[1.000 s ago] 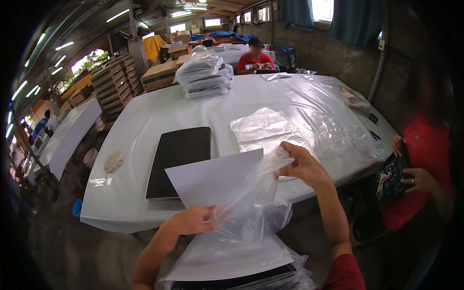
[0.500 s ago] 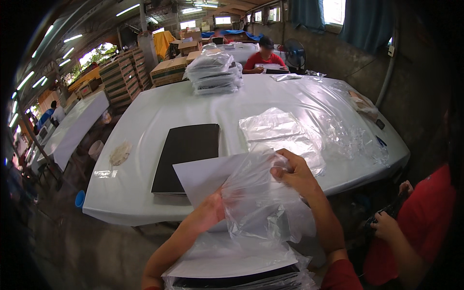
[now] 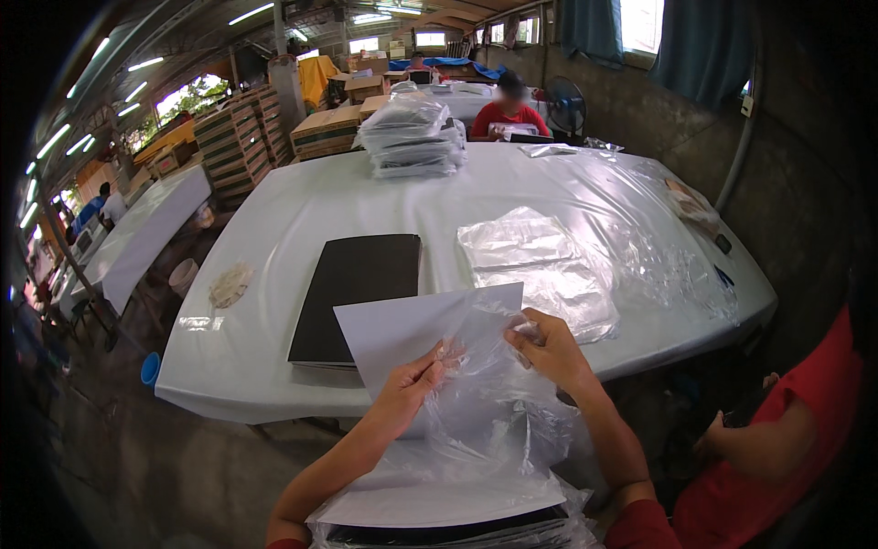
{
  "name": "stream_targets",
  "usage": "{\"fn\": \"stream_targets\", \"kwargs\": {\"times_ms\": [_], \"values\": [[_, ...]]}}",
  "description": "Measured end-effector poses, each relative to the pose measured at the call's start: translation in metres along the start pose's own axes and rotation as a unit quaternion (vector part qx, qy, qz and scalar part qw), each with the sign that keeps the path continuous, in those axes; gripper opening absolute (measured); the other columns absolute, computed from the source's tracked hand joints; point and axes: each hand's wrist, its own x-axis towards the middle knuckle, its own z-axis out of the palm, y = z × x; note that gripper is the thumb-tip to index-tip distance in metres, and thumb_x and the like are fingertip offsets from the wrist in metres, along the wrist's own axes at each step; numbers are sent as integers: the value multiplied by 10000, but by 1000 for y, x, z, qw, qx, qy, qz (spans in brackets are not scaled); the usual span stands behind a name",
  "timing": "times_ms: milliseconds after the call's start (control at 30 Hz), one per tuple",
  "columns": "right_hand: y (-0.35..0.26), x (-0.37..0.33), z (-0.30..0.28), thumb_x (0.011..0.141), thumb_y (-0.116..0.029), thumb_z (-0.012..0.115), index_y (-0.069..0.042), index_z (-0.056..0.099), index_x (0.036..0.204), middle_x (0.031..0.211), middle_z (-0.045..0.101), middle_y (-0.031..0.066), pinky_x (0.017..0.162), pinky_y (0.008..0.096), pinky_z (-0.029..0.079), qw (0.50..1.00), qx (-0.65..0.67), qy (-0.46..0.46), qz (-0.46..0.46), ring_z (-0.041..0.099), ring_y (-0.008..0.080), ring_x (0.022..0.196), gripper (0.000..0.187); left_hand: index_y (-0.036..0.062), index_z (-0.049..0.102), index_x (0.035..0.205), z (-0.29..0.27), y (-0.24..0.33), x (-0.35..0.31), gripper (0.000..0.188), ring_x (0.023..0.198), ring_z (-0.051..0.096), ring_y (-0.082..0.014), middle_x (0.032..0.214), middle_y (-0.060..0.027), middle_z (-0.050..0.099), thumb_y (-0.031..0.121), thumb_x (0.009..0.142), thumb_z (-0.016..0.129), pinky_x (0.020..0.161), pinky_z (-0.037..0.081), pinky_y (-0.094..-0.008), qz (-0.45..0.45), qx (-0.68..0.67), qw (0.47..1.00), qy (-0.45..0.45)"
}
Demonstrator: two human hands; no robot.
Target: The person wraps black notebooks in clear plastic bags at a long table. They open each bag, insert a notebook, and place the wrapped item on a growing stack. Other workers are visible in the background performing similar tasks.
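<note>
Gripping clear plastic bag (image 3: 494, 403) between hands, white sheet (image 3: 412, 334) partly inside.

Straight ahead, the flat black rectangular board (image 3: 358, 291) and the heap of clear plastic bags (image 3: 540, 267) take up the near white table (image 3: 274, 229), with a narrow bare lane between them. Beyond lies open surface up to the tall stack of bagged packs (image 3: 410, 137). A person in a red shirt (image 3: 777, 457) crowds the right.
</note>
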Motion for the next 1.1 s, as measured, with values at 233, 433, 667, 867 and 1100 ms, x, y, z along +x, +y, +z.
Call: {"fn": "stream_targets", "kwargs": {"times_ms": [233, 433, 667, 867, 1100], "values": [[-1, 1, 3, 878, -115, 584, 36, 574, 929, 568, 513, 25, 433, 238, 340, 999, -21, 25, 15, 443, 57, 477, 160, -6, 251, 1399, 4, 10, -3, 562, 1224, 426, -237, 1356, -157, 419, 297, 961, 432, 997, 375, -348, -19, -54, 998, -34], [-3, 0, 5, 868, -92, 576, 50, 571, 917, 555, 524, 45, 444, 258, 366, 998, -18, 41, 41, 471, 75, 479, 150, 11, 144, 1432, -4, 4, 3, 603, 1250, 395, -244, 1385, -164, 373, 241, 960, 439, 1011, 347, -353, 3, -55, 994, -93], [2, 1, 7, 820, -96, 649, -14, 579, 951, 762, 582, 86, 645, 289, 442, 978, -145, 139, -50, 543, 162, 682, 170, 3, 298, 1389, -10, -3, 11, 529, 1079, 504, -151, 1233, -92, 503, 164, 931, 507, 938, 387, -257, -19, 41, 998, -53], [-24, -11, 14, 689, -67, 717, -109, 630, 955, 1162, 504, 93, 899, 413, 371, 849, -328, 102, -402, 439, 286, 1066, 283, 6, 499, 1245, 5, 10, 19, 405, 988, 558, -121, 1120, -69, 584, 202, 899, 579, 903, 436, -250, -101, -176, 979, -26], [-32, -5, 19, 659, -69, 610, -63, 634, 853, 1112, 526, 65, 956, 404, 349, 830, -318, -16, -458, 460, 233, 1094, 196, 2, 503, 1182, 23, 15, 18, 384, 1010, 570, -160, 1083, -70, 577, 249, 896, 567, 883, 488, -337, -165, -296, 938, -75]]}}
